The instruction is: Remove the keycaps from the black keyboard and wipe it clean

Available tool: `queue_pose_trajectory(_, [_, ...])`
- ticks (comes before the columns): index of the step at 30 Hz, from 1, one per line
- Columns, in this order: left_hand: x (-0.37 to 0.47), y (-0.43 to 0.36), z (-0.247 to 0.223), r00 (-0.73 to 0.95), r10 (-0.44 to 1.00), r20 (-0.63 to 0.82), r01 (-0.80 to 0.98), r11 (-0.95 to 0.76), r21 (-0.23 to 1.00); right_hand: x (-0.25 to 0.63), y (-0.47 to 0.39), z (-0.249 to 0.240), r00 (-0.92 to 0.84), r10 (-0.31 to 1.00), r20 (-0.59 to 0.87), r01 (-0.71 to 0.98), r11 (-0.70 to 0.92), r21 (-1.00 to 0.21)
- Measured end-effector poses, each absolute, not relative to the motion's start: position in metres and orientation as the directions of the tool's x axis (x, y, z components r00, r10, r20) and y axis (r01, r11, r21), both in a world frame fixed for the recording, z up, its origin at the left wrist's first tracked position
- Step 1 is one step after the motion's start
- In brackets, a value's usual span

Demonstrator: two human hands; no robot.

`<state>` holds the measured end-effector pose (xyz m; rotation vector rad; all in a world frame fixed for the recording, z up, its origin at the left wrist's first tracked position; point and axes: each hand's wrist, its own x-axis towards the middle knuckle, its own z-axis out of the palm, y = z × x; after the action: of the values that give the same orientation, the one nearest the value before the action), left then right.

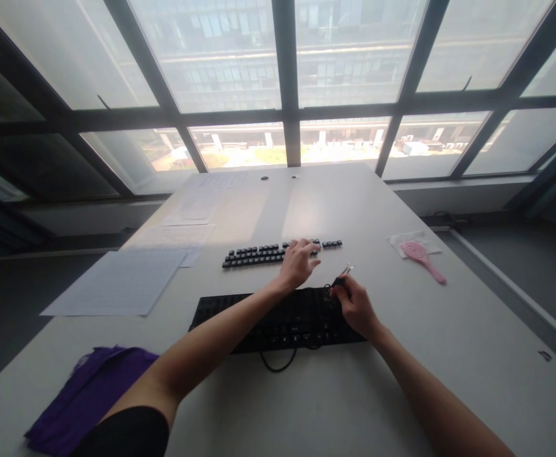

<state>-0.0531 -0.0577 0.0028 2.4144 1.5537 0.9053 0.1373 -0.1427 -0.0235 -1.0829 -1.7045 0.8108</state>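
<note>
The desk (430,374) lies open toward the window (344,143) — papers (120,279) flank one side, a pink brush (417,252) the other.

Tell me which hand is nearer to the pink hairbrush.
Right. The right hand holds a wire-tipped tool at the keyboard's right end, left of the pink hairbrush; the left hand is farther left, at the loose keycaps.

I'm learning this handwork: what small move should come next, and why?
Perhaps use the left hand to straighten the small black square keycaps: their far row has gaps and its fingers are there, while the right hand holds a thin metal-wire tool above the black rectangular keyboard.
</note>
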Motion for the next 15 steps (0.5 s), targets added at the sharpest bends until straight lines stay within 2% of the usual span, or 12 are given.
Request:
queue_pose_trajectory(4, [-0.051,-0.11,0.006,0.392,0.855,0.341,0.728,-0.515,0.453,0.138,-0.144,-0.024,-0.266,0.906,0.331,0.366,0.412,-0.834])
queue_pose_trajectory(8, [-0.044,-0.145,-0.003,0.422,0.856,0.3,0.712,-0.517,0.475,0.14,-0.144,-0.021,-0.357,0.89,0.283,0.394,0.418,-0.818])
queue_pose_trajectory(15, [-0.042,-0.154,-0.014,0.426,0.829,0.361,0.694,-0.556,0.457,0.142,-0.144,-0.015,-0.349,0.893,0.286,0.461,0.429,-0.777])
